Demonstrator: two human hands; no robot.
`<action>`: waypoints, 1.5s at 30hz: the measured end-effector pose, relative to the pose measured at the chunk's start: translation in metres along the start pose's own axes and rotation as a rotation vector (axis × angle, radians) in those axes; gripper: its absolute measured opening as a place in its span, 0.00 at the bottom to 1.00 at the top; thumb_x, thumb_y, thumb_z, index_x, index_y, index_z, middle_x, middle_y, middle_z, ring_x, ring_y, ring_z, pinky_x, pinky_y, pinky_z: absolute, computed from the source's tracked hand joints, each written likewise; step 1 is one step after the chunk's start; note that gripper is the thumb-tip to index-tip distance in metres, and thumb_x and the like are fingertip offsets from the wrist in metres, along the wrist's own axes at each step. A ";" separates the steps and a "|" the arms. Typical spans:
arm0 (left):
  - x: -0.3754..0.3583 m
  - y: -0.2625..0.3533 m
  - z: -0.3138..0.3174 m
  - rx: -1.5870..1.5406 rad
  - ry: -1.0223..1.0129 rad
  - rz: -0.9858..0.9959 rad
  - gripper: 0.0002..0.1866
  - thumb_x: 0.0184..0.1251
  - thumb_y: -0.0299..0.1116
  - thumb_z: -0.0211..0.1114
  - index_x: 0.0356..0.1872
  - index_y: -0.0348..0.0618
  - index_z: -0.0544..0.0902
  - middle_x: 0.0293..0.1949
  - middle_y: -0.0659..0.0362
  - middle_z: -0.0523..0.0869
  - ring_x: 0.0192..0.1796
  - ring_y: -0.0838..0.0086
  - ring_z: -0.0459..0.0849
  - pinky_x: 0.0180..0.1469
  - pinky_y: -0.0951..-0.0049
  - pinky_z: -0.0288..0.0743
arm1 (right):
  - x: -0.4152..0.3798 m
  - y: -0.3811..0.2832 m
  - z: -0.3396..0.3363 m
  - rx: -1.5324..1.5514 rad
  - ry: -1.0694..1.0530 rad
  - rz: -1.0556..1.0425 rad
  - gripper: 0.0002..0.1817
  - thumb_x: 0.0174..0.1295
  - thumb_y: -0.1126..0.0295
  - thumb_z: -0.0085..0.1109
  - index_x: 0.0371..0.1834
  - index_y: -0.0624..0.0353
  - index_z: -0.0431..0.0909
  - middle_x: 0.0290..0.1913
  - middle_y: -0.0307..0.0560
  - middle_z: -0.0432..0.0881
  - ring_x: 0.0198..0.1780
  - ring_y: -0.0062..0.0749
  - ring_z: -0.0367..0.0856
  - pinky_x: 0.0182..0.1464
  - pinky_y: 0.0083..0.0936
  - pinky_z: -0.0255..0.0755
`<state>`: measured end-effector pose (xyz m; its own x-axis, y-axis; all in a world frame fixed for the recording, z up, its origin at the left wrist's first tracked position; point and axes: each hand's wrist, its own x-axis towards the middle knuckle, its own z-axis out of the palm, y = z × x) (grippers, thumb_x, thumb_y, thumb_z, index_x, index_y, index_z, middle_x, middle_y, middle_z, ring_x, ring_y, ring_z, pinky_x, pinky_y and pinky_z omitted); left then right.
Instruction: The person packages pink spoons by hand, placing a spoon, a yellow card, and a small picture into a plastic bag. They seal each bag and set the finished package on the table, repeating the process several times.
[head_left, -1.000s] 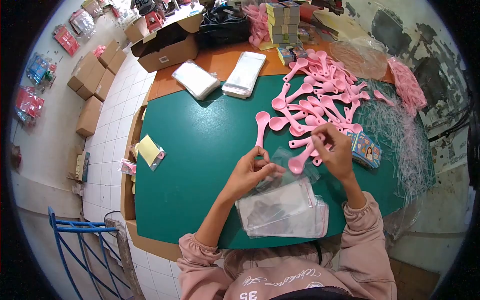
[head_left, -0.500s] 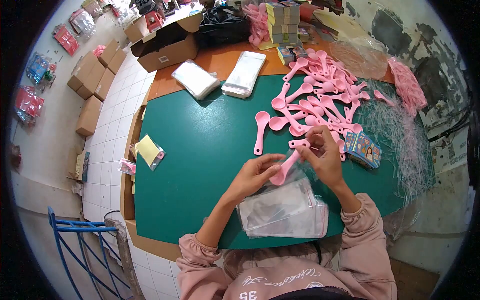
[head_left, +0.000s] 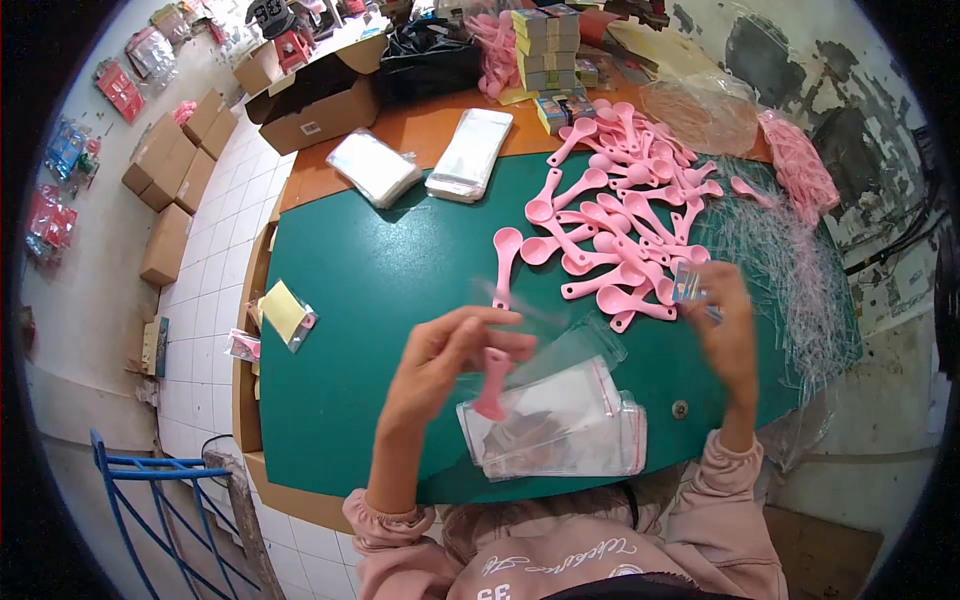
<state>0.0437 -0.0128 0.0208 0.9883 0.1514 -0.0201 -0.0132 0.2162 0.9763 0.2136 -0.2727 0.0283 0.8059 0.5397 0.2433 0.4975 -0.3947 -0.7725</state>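
My left hand (head_left: 450, 355) is closed on a pink spoon (head_left: 490, 385) in a clear plastic bag, held above a stack of clear bags (head_left: 570, 425). My right hand (head_left: 722, 305), blurred by motion, holds the small printed cards (head_left: 688, 284) at its fingertips, at the lower right of the pink spoon pile (head_left: 630, 215). A single pink spoon (head_left: 507, 258) lies left of the pile, partly behind the bag in my left hand.
Two stacks of clear bags (head_left: 374, 170) (head_left: 470, 155) lie at the back, beside an open cardboard box (head_left: 320, 115). Banded card bundles (head_left: 548, 50) stand behind the spoons. A filled packet (head_left: 288, 312) lies at the left edge. Plastic strands (head_left: 790, 270) cover the right side.
My right hand has let go of the spoon and moved right to the cards, which have left their place on the table. My left hand has moved left with the bagged spoon.
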 end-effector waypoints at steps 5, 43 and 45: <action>-0.013 0.007 -0.017 0.003 0.055 0.031 0.17 0.73 0.35 0.43 0.44 0.31 0.77 0.37 0.49 0.84 0.41 0.69 0.84 0.42 0.76 0.77 | -0.017 0.102 -0.047 -0.751 0.276 0.257 0.18 0.51 0.67 0.62 0.43 0.66 0.75 0.41 0.55 0.73 0.39 0.44 0.77 0.41 0.32 0.71; 0.022 -0.009 -0.001 0.620 -0.127 -0.293 0.31 0.63 0.41 0.60 0.65 0.49 0.60 0.30 0.59 0.84 0.27 0.80 0.77 0.31 0.75 0.71 | 0.030 -0.023 0.096 0.214 -0.676 -0.338 0.13 0.49 0.65 0.63 0.28 0.63 0.72 0.25 0.48 0.75 0.28 0.37 0.75 0.31 0.29 0.67; 0.021 -0.026 -0.026 0.624 -0.252 -0.178 0.33 0.61 0.42 0.62 0.65 0.49 0.60 0.35 0.58 0.84 0.31 0.79 0.78 0.33 0.75 0.72 | 0.037 -0.023 0.089 0.201 -0.751 -0.063 0.13 0.49 0.63 0.64 0.33 0.59 0.78 0.27 0.50 0.77 0.29 0.34 0.76 0.31 0.28 0.67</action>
<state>0.0608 0.0102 -0.0102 0.9734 -0.0800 -0.2149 0.1679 -0.3895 0.9056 0.2031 -0.1777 0.0026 0.3096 0.9437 -0.1166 0.4093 -0.2430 -0.8795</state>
